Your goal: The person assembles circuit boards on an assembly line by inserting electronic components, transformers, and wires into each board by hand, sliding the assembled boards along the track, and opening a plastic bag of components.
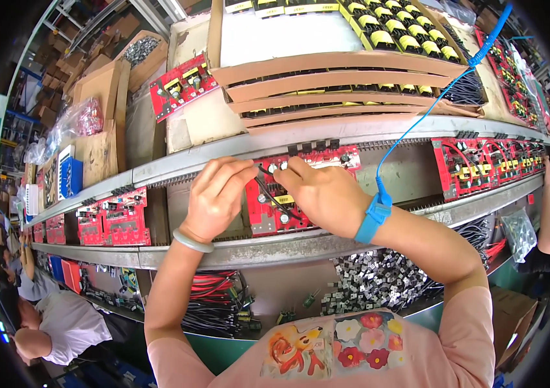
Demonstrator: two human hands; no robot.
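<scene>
A red circuit board lies on the rail line in front of me, with round capacitors and yellow-labelled black parts on it. Over its left edge my left hand is closed, thumb and fingertips pinched at the upper end of a black wire. That wire curves down across the board. My right hand is bent over the board's middle, its fingertips pressed together near the upper capacitors. What they grip, if anything, is hidden. A blue wrist strap with a coiled cord circles my right wrist.
More red boards sit along the rails on both sides. Below are black wires and a heap of small black-and-silver components. Cardboard trays of yellow-topped parts stand beyond. Another person's arm reaches in at right.
</scene>
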